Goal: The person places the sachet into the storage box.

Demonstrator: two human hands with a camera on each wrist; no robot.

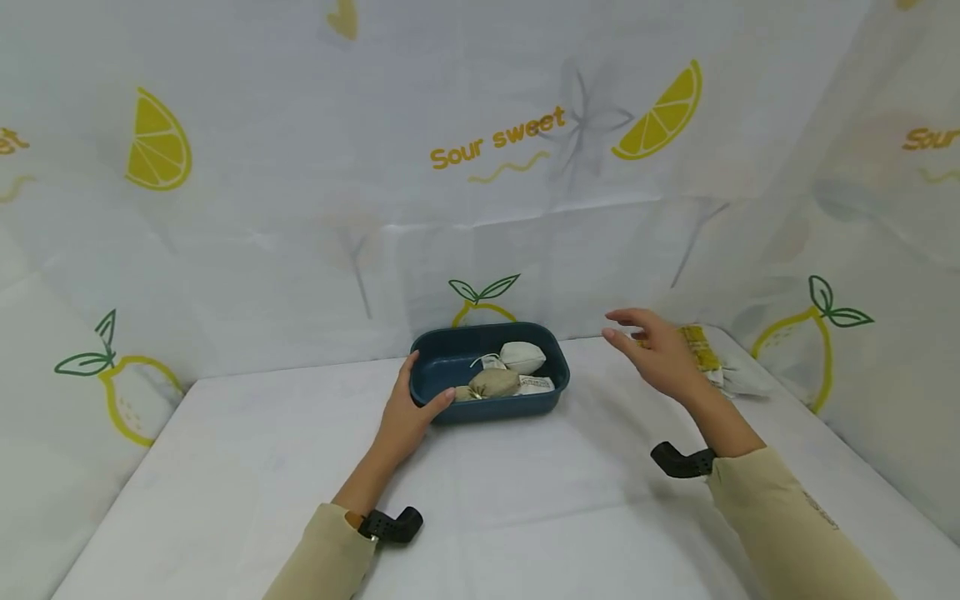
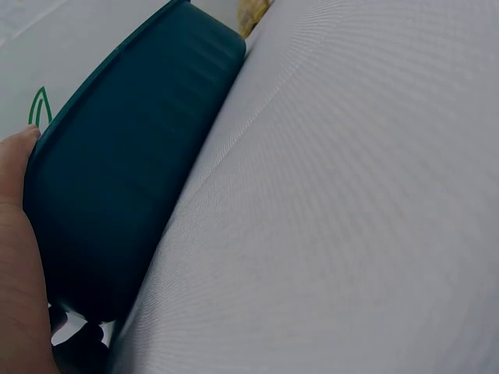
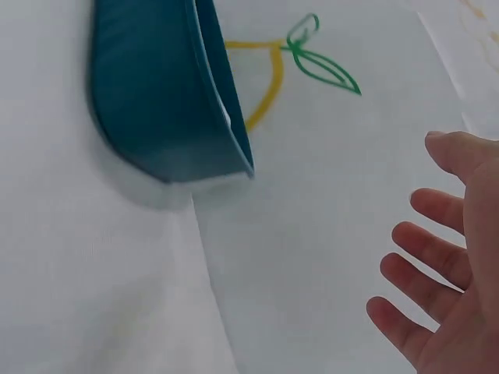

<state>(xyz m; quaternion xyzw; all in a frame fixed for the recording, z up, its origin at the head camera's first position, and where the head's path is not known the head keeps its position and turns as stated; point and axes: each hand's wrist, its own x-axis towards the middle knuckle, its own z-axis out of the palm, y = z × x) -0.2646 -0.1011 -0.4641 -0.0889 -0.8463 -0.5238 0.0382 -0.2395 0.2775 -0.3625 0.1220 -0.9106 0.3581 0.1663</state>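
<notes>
A dark teal rectangular bin (image 1: 495,408) stands on the white cloth, close to the back edge of the table. Inside it lie a white pouch (image 1: 522,357) and a tan pouch (image 1: 495,382), both small and stuffed, with printed tags. My left hand (image 1: 402,423) grips the bin's left end, thumb at the front rim and fingers round the far side. In the left wrist view, the thumb presses near the rim of the bin (image 2: 140,156). My right hand (image 1: 660,354) hovers to the right of the bin, fingers spread and loosely bent, holding nothing.
Beyond the right hand, a yellow patterned packet (image 1: 701,347) and a pale, shiny packet (image 1: 742,379) lie at the table's back right, partly covered by that hand. A lemon-print cloth (image 1: 300,275) hangs behind and on both sides of the table.
</notes>
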